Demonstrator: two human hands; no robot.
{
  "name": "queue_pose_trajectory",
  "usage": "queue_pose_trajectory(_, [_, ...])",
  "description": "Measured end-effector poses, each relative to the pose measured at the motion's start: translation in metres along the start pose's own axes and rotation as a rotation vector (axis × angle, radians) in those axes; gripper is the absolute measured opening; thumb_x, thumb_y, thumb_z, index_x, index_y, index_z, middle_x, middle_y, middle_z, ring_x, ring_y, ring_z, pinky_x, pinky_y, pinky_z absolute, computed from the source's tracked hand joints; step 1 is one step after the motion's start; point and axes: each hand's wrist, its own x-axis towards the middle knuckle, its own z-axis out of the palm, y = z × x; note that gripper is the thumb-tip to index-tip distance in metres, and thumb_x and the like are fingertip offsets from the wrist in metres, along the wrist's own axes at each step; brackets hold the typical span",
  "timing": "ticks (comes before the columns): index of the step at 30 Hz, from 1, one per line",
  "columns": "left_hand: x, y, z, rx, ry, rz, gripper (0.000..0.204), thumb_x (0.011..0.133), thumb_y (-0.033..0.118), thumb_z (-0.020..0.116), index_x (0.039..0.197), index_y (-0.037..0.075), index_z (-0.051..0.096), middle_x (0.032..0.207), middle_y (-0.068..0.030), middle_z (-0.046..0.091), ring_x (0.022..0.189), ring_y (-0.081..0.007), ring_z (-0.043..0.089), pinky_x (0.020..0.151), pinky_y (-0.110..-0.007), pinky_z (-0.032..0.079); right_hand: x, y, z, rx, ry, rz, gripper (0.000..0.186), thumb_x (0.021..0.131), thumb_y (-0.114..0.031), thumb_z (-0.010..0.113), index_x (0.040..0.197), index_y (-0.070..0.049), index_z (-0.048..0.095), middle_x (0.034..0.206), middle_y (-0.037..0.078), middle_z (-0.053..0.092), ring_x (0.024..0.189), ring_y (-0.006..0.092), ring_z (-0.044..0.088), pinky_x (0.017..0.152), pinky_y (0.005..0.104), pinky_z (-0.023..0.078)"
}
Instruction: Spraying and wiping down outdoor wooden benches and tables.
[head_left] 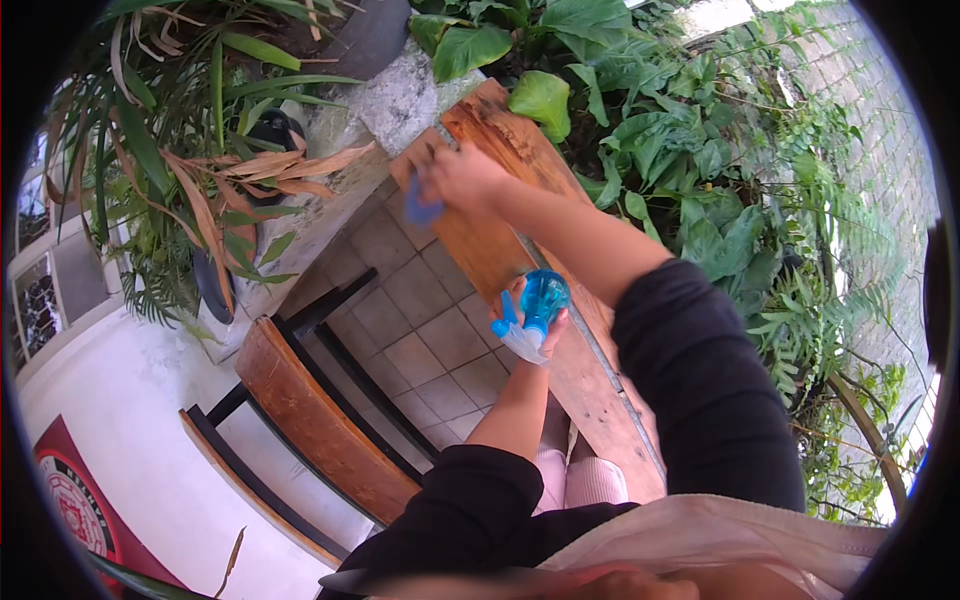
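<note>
My left hand [556,334] is wrapped round a spray bottle [546,292] of clear plastic with blue liquid in it. The bottle's blue and white trigger head points back toward me. Farther off, my right hand [468,180] presses a blue cloth [422,205] on the far end of a narrow wooden tabletop [478,242]. Motion blurs that hand, and the cloth hangs partly over the plank's left edge. Its fingertips are hard to make out.
A wooden chair with a black frame [318,412] stands at left on a tiled floor [420,335]. Broad-leaved plants [690,170] line the tabletop's right side. Potted plants with dry leaves [215,170] lean over a stone ledge [395,100] at the far left.
</note>
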Motion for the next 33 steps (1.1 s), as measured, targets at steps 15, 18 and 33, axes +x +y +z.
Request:
queue_pose_trajectory(15, [-0.02,-0.006,0.007,-0.109,-0.075,-0.107,0.093,0.062,0.054,0.081,0.132,0.003,0.047,0.135,-0.0084,0.049,0.125,-0.0289,0.038,0.107,-0.043,0.026,-0.124,-0.012,-0.016,0.162,-0.032,0.339,0.035,0.084,-0.018,0.061,0.115,-0.034,0.065,0.126,-0.008,0.055,0.11,0.0213,0.053,0.072,0.0349,0.053])
queue_pose_trajectory(18, [-0.013,0.01,0.013,-0.063,-0.076,-0.065,0.091,0.061,0.053,0.08,0.132,0.005,0.048,0.132,-0.0098,0.054,0.123,-0.0306,0.042,0.103,-0.045,0.028,-0.184,-0.027,-0.016,0.117,0.133,0.608,0.036,0.083,-0.02,0.063,0.117,-0.032,0.064,0.129,-0.006,0.054,0.106,0.0256,0.055,0.073,0.0386,0.055])
queue_pose_trajectory(33, [0.028,0.071,-0.053,-0.215,-0.269,-0.219,0.082,0.074,0.035,0.082,0.139,0.006,0.04,0.14,-0.0157,0.035,0.128,-0.0348,0.041,0.106,-0.049,0.034,-0.457,-0.314,0.028,0.183,-0.368,1.139,0.054,0.085,-0.013,0.054,0.137,-0.029,0.047,0.145,0.017,0.033,0.121,0.0383,0.045,0.088,0.0466,0.051])
